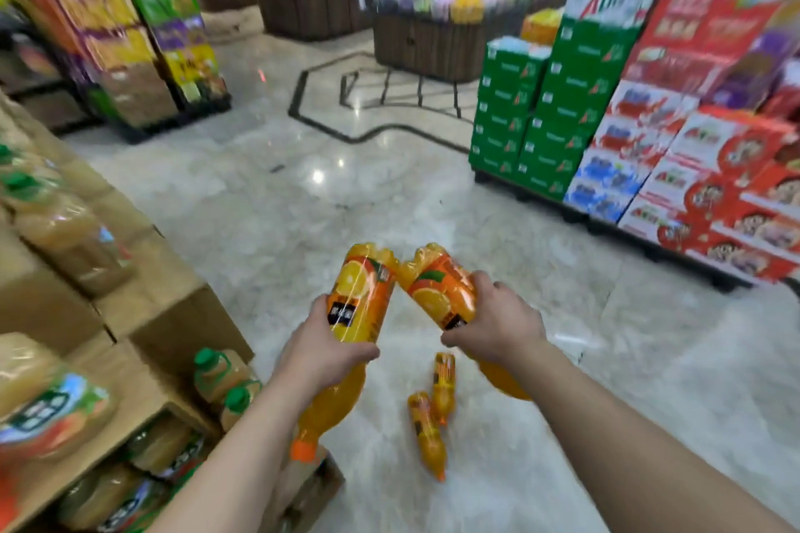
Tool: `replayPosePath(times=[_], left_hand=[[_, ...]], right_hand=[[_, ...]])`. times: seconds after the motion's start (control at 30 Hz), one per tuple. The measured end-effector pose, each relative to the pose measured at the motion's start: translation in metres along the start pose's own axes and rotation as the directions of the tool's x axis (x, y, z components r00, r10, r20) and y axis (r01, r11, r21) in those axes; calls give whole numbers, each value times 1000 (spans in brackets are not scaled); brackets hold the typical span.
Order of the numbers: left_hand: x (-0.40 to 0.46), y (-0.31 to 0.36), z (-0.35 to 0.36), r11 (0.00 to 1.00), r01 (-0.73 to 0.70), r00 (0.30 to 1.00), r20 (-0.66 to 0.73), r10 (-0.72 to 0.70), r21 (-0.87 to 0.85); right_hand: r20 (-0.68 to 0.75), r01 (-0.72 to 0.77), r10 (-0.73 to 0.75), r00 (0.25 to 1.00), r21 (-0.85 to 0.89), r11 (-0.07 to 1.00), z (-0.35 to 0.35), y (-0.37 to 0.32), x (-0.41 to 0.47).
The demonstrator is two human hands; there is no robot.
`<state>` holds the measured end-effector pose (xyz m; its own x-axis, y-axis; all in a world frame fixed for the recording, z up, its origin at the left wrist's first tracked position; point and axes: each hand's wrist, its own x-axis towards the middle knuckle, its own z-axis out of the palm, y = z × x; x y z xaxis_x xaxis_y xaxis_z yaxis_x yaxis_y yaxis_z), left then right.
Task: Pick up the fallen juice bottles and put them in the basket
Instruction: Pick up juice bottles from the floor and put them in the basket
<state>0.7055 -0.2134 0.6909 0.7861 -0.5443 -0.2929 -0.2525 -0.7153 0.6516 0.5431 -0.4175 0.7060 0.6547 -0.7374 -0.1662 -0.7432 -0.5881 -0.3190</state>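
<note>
Your left hand (pixel 322 353) grips one bottle (pixel 346 342), your right hand (pixel 498 322) another (pixel 441 294); both are held above the floor (pixel 303 208), caps toward you, bases angled away and touching. Two bottles (pixel 435 411) lie lengthwise below.

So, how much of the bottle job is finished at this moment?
Nothing is visibly in a basket; none is in view. In hand: left hand grips one orange juice bottle, right hand grips another. Left: two bottles lying on the floor.
</note>
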Motion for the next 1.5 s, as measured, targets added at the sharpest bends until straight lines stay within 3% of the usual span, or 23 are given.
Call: replayPosePath(times=[0.27,0.5,0.73,1.03,1.23,1.5], left_hand=[[-58,32,-68,988,63,970,-224,-95,-144],[-120,32,-78,951,199,868,-407,-284,-238],[-218,-7,-71,838,379,670,-507,-542,-394],[-367,-90,-66,677,455,416,-535,-736,-578],[-479,-173,-75,590,382,287,-515,-808,-711],[-637,-275,-110,497,420,125,-494,-860,-759]], right_hand=[[-32,252,-255,967,-63,966,-84,-58,-4],[34,534,-534,845,-118,837,-105,-98,0],[188,773,-753,631,-68,631,-77,-159,-38],[422,929,-848,321,33,368,-7,-249,-169],[458,969,-870,183,64,238,50,-311,-294],[491,985,-870,57,114,128,110,-391,-480]])
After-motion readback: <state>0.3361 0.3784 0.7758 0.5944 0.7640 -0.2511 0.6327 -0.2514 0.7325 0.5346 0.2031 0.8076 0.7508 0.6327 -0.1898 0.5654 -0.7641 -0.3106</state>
